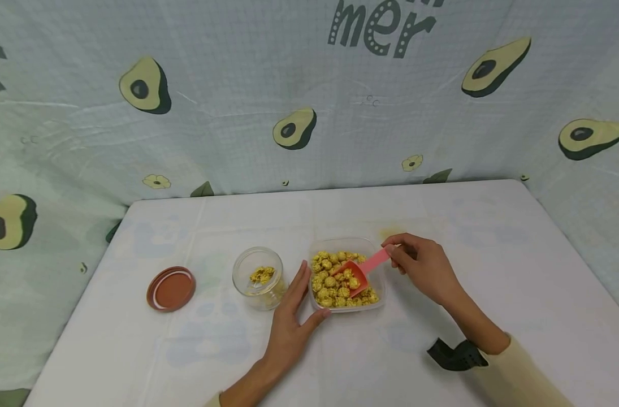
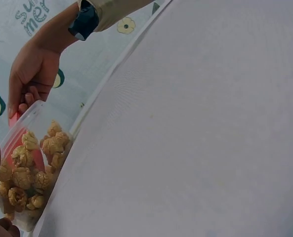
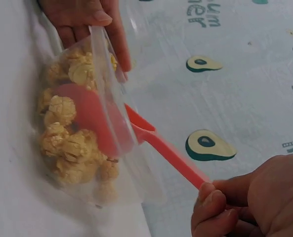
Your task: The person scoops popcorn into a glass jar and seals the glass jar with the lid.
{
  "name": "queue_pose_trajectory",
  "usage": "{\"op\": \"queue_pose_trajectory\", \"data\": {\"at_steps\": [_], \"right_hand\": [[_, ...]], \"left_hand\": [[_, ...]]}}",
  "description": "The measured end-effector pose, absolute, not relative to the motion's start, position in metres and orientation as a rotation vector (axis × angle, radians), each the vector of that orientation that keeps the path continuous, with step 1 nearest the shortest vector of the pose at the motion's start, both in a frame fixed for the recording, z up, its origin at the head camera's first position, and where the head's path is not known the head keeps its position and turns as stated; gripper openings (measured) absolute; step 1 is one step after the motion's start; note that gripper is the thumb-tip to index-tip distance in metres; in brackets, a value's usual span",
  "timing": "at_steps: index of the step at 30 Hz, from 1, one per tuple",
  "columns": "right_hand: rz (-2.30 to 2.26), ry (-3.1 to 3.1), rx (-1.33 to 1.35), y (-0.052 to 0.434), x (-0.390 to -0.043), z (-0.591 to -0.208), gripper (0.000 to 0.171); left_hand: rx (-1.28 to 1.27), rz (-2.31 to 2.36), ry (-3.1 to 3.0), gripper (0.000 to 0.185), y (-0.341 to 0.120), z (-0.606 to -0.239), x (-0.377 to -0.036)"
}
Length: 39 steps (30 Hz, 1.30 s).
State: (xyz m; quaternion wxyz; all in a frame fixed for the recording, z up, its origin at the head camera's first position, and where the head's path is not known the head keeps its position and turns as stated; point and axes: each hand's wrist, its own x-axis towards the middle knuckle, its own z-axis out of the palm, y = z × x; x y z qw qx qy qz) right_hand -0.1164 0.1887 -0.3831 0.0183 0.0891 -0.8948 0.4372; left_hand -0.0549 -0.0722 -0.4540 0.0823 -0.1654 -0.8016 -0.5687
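Note:
A clear plastic container [image 1: 346,244] holds a heap of yellow popcorn [image 1: 327,278]. My right hand [image 1: 422,265] pinches the handle of a pink scoop [image 1: 374,261], whose bowl sits down among the popcorn with several pieces in it. In the right wrist view the scoop [image 3: 176,160] shows through the container's clear wall [image 3: 109,89]. At the container's left side rests my left hand [image 1: 291,325], fingers straight along the wall and thumb by the near rim. Just left of that hand stands an open glass jar [image 1: 258,261] with some popcorn [image 1: 262,275] inside.
A red-brown round lid [image 1: 171,289] lies on the white-covered table [image 1: 212,362], left of the jar. Behind the table hangs a pale cloth [image 1: 228,124] printed with avocados. A black strap [image 1: 457,355] sits at the right wrist.

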Motion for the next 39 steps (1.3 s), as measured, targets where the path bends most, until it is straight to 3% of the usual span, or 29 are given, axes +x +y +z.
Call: {"op": "queue_pose_trajectory", "data": {"at_steps": [28,39], "right_hand": [[1.819,-2.777,-0.008,0.191,-0.095,-0.388,0.028],[1.873,-2.788,0.022,0.192,-0.093,-0.387,0.03]], "left_hand": [[-0.469,-1.692,-2.433,0.078,-0.07,-0.453,-0.055],[-0.488,-1.689,-2.414,0.078,-0.07,-0.455,-0.055]]}}
